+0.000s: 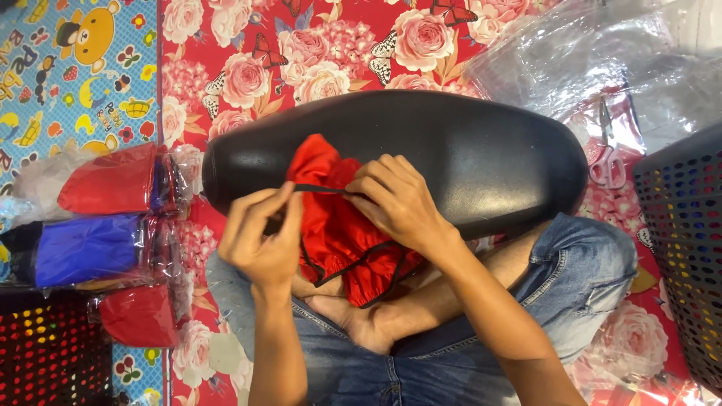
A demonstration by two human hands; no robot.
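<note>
Head view: a black motorcycle seat (466,154) lies across the lap of a seated person in jeans. A red fabric cover (331,218) with black elastic edging (320,188) is draped over the seat's near edge and hangs toward the lap. The left hand (263,237) has thumb and forefinger pinched together on the elastic edging, just left of the red fabric cover. The right hand (398,203) rests on the cover, fingers curled together and gripping the same edging, which runs taut between both hands. Well left of the fingers lie bagged red and blue covers (105,218). Beyond the right hand, scissors (605,162) lie near a dark perforated basket (684,248) and clear plastic bags (602,60).
</note>
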